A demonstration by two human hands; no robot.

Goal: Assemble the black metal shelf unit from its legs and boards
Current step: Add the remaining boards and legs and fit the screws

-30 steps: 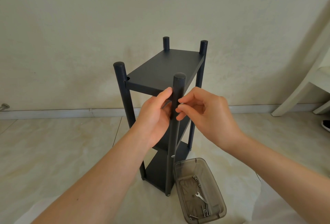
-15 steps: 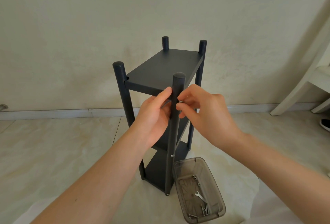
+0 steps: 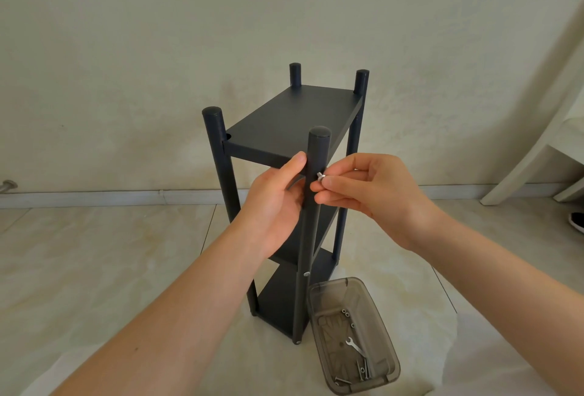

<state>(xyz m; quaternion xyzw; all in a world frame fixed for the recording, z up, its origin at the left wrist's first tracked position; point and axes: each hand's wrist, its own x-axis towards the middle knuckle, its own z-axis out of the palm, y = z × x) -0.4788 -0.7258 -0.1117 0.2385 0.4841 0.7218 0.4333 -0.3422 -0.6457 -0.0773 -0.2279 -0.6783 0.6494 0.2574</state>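
Head view: left hand (image 3: 278, 203) steadies the front leg (image 3: 311, 222); right hand (image 3: 363, 193) pinches a bolt (image 3: 320, 176) at its hole. Tilted entry could cross-thread it.

Soft, even, fairly bright daylight. A dim diagonal shadow crosses the wall (image 3: 158, 48) at the right. Focus is sharp throughout; wide-angle distortion slightly bows the skirting (image 3: 94, 199) and stretches things near the edges.

place: room in a home | floor (image 3: 94, 253): glossy marble-look tiles | wall (image 3: 158, 32): plain cream plaster, white baseboard (image 3: 94, 198) | right side: white furniture leg (image 3: 537, 149), dark shoe (image 3: 576, 222) at edge | black shelf unit (image 3: 294, 117) stands straight on the floor, plastic box (image 3: 390, 364) of screws beside it
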